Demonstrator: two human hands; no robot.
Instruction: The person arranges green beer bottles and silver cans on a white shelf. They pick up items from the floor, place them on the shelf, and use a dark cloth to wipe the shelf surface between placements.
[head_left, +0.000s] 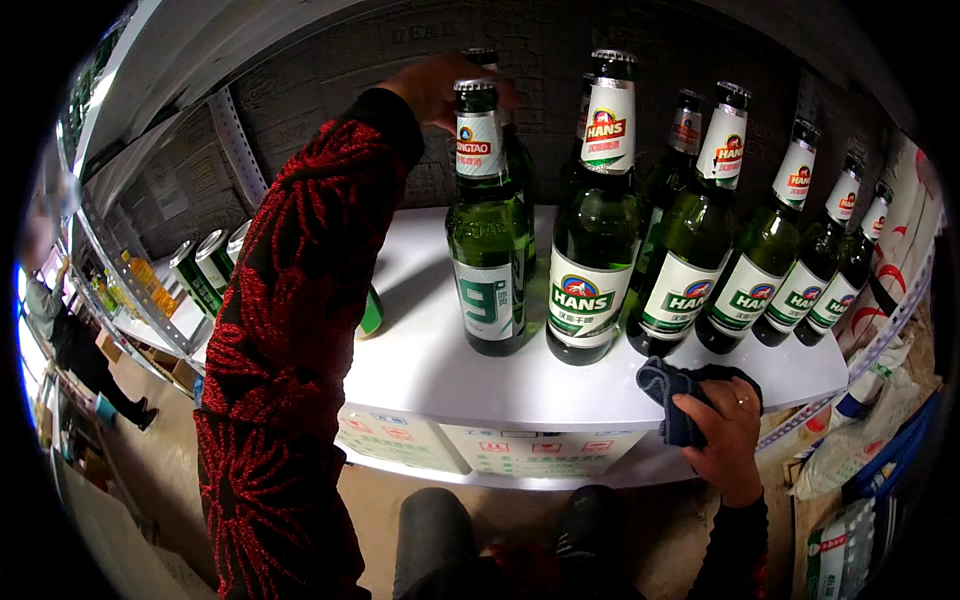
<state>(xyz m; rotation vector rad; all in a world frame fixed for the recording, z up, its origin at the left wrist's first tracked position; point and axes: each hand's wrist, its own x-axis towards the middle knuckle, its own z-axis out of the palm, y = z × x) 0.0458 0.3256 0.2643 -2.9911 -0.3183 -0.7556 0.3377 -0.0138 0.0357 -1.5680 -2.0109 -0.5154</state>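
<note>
My left hand (431, 86) reaches over the white shelf (420, 375) to the neck of a rear green beer bottle (519, 154) and is wrapped about it below the cap. A Tsingtao beer bottle (491, 232) in front hides part of the fingers. My right hand (724, 427) grips a dark folded cloth (667, 386) at the shelf's front edge. Beyond the cloth, several green Hans beer bottles (592, 292) stand upright in a row to the right. More bottles, such as a rear one (686, 127), stand partly hidden behind them.
Green cans (195, 277) and a bottle of yellow oil (150, 285) stand at left, beyond a perforated upright (236, 142). Printed cartons (536, 454) sit on the shelf below. Plastic-wrapped goods (851, 442) lie at right. A person (71, 330) stands in the aisle far left.
</note>
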